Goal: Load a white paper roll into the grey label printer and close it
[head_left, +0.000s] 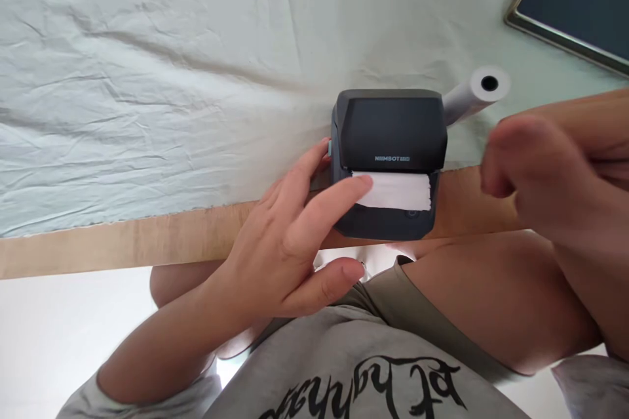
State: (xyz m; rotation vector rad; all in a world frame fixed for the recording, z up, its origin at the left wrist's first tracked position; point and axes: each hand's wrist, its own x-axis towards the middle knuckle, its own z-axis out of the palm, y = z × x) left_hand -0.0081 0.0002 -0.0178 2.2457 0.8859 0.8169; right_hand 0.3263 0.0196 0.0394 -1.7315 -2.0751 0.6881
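A dark label printer point(393, 127) marked NIIMBOT stands at the table's front edge. From its front slot a short strip of white paper point(400, 192) sticks out, its end ragged. My left hand point(295, 235) rests at the printer's left side with fingers spread; the index fingertip lies on the paper's left part and the thumb points free below. To the right of the printer, my right hand point(535, 170) hangs apart from it, slightly blurred, its fingers curled in. Whether anything is inside those fingers is hidden.
A white paper roll point(474, 94) with a dark core lies behind the printer's right side. A phone point(580, 9) sits at the far right. Wrinkled pale cloth point(171, 78) covers the table, leaving a bare wooden edge point(122, 237) in front, above my legs.
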